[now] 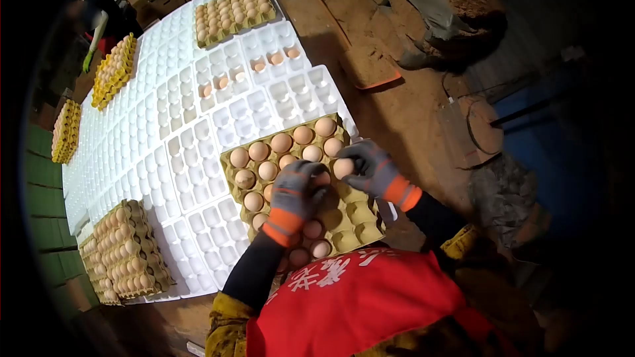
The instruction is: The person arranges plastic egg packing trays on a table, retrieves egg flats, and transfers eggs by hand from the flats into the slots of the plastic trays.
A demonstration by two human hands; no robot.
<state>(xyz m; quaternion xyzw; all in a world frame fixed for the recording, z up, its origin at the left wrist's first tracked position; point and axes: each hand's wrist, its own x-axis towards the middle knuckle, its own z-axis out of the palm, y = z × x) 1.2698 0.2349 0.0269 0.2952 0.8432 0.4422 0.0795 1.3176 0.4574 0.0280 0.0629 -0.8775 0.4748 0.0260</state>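
Note:
A grey-brown egg tray lies in front of me, with brown eggs in many of its cups and bare cups at its lower right. My right hand, in a grey and orange glove, pinches an egg above the right side of the tray. My left hand, gloved alike, reaches over the middle of the tray. Its fingers and thumb are curled around another egg, partly hidden by the glove. The left hand and forearm cover some of the eggs beneath.
White moulded trays cover the table, a few holding eggs. Stacked egg trays stand at the near left, the far end and the left edge. Another person's gloved hand shows far left. A shovel lies on the floor.

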